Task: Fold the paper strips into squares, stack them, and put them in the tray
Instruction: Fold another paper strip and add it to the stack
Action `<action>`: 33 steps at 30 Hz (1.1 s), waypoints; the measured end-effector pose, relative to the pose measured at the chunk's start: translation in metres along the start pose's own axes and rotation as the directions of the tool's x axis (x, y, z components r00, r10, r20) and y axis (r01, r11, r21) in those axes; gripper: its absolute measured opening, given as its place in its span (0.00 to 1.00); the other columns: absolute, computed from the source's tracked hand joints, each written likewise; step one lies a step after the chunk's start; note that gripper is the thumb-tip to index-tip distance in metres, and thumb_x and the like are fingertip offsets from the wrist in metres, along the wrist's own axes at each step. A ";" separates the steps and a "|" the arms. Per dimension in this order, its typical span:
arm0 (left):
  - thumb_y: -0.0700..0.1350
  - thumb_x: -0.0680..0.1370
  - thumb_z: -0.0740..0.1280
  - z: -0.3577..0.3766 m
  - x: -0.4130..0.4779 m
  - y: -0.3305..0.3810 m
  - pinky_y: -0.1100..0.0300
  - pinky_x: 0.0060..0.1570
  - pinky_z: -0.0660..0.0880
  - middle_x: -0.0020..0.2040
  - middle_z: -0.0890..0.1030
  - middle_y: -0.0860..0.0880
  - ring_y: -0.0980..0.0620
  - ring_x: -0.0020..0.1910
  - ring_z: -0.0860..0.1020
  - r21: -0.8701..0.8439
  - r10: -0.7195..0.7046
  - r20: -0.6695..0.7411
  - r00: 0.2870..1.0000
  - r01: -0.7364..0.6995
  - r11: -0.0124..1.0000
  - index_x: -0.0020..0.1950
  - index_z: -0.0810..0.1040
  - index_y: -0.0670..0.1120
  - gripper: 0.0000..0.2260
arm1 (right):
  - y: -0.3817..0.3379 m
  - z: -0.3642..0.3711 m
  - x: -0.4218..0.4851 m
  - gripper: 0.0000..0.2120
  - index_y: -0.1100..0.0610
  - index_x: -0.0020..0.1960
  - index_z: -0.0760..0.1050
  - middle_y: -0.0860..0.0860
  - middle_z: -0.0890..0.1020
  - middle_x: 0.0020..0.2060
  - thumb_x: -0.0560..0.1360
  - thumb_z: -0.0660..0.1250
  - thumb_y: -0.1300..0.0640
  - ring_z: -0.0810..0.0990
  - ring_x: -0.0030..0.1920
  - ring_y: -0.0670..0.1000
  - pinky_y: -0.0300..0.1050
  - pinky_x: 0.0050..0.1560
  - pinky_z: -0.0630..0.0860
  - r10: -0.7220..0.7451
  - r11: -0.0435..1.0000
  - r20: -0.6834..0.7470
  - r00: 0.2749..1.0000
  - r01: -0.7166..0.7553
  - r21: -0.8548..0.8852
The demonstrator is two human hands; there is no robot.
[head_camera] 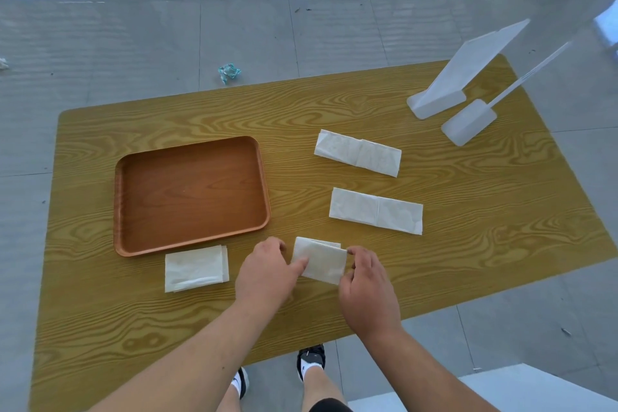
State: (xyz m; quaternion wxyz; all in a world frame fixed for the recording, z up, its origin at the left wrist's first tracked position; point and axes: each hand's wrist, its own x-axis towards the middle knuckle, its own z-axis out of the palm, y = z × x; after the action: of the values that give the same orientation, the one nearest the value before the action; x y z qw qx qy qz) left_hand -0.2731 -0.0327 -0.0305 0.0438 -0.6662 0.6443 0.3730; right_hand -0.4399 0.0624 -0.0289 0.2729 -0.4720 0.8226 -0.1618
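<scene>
A white paper strip folded to a square (322, 261) lies on the table in front of me. My left hand (266, 269) presses a finger on its left edge. My right hand (366, 281) pinches its right edge between thumb and fingers. A stack of folded paper squares (195, 267) rests left of my hands, just below the brown tray (140, 241), which holds nothing. Two unfolded paper strips lie to the right: the far strip (357, 152) and the near strip (376, 211).
The wooden table (468, 211) carries two white plastic stands at its far right corner, a tall one (438, 104) and a smaller one (468, 122). A crumpled teal wrapper (229, 72) lies on the floor beyond the table. My feet show below the near edge.
</scene>
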 end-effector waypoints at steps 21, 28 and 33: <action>0.43 0.78 0.75 -0.066 -0.016 -0.075 0.52 0.46 0.80 0.56 0.88 0.44 0.47 0.50 0.86 -0.815 -0.038 0.355 0.934 0.329 0.476 0.63 0.80 0.49 0.14 | -0.085 0.036 0.031 0.16 0.56 0.66 0.75 0.55 0.88 0.51 0.79 0.71 0.59 0.87 0.48 0.54 0.53 0.47 0.84 0.126 0.475 0.667 0.735 -0.635 0.610; 0.53 0.85 0.64 -0.093 -0.018 -0.133 0.52 0.46 0.79 0.49 0.89 0.43 0.46 0.45 0.85 -0.809 -0.223 0.229 0.948 0.313 0.498 0.53 0.87 0.46 0.15 | -0.144 0.079 0.022 0.14 0.57 0.62 0.76 0.54 0.86 0.42 0.78 0.71 0.64 0.82 0.37 0.50 0.47 0.35 0.79 0.060 0.536 0.677 0.733 -0.596 0.598; 0.59 0.84 0.65 -0.102 -0.013 -0.157 0.47 0.50 0.78 0.50 0.89 0.40 0.45 0.44 0.84 -0.823 -0.162 0.283 0.945 0.326 0.465 0.52 0.86 0.45 0.19 | -0.163 0.096 0.018 0.14 0.56 0.60 0.79 0.55 0.89 0.49 0.77 0.75 0.54 0.85 0.46 0.54 0.50 0.41 0.78 0.062 0.604 0.725 0.686 -0.604 0.519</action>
State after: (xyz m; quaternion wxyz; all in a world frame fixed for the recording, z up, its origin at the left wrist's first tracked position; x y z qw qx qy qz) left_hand -0.0867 -0.0510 -0.0162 -0.1873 -0.6506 0.2645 0.6868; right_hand -0.2773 -0.0360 -0.0261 0.7268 -0.1723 0.6185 -0.2441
